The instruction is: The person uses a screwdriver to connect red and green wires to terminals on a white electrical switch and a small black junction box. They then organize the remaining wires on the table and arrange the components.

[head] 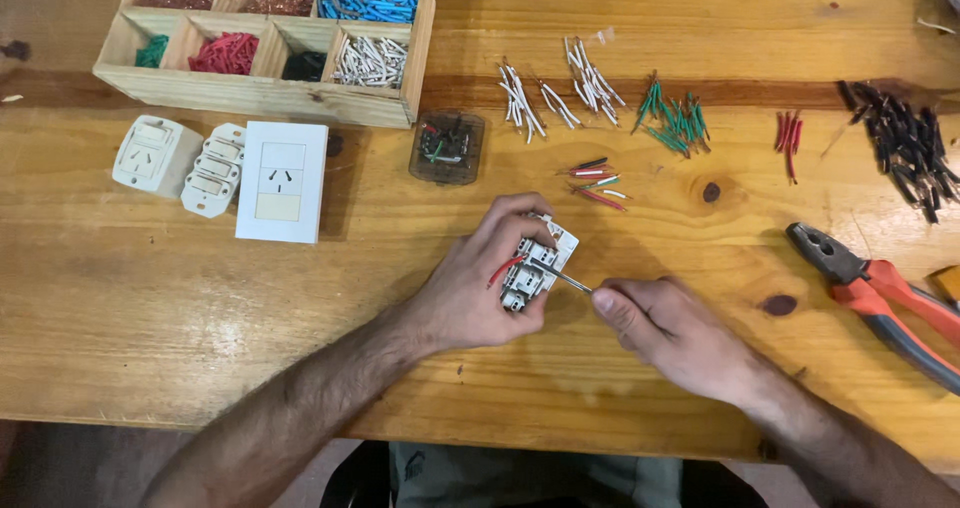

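Socket module: small, white, its back with ribbed terminals turned up, tilted, just above the wooden table near the front edge.
Red wire: short, sticking out of the module's left side.
Left hand: fingers wrapped round the module.
Right hand: fingers pinched on a thin screwdriver, its tip on a terminal.
Nearby: pliers lying to the right.

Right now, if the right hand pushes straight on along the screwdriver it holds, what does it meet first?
Probably the white switch module held in the left hand: the screwdriver in the right hand already points into it, its tip apparently touching.
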